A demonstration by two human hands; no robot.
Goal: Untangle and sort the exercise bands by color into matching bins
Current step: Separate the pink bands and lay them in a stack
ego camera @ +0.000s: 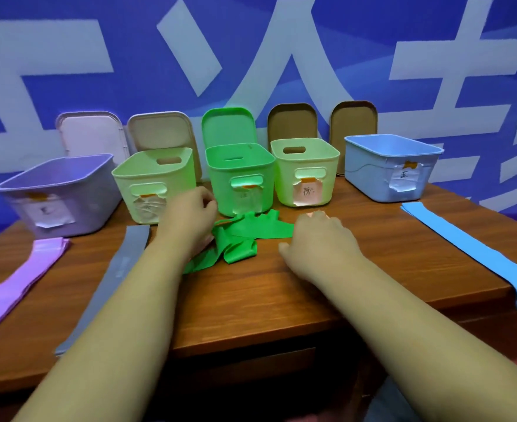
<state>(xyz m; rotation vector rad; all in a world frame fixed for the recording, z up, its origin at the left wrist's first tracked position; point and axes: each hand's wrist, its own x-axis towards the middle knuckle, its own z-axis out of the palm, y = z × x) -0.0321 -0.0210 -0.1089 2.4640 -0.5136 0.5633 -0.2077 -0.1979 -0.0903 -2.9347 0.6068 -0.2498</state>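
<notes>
On the wooden surface [251, 300], taking the green tangle as the centre of the dial, a pink band [22, 281] lies flat at 8 o'clock, its near end running off the edge. The purple bin [59, 193] stands at 10 o'clock, just behind that band's far end. A grey band [108, 287] lies straight beside the pink one, nearer the centre. Behind its far end is a pale bin [150, 184].

The left hand [187, 217] rests knuckles-up on the left end of the green band [245, 236], fingers curled (whether they pinch the band cannot be told, since the palm hides it). The green band sits crumpled and twisted mid-surface, directly in front of the green bin [239, 175] at 12 o'clock.

The right hand [318, 242] is at 3 o'clock, fingers bent down against the band's right end; its grip is hidden too.

A yellow bin [306, 172] stands at 1 o'clock and a blue bin [388, 166] at 2 o'clock. A blue band [470, 254] lies flat in front of the blue bin, and its near end overhangs the edge.

All five bins are open, with paper labels [307, 193] on their fronts. Their lids [93, 132] lean against the blue wall [68, 41] behind them.
</notes>
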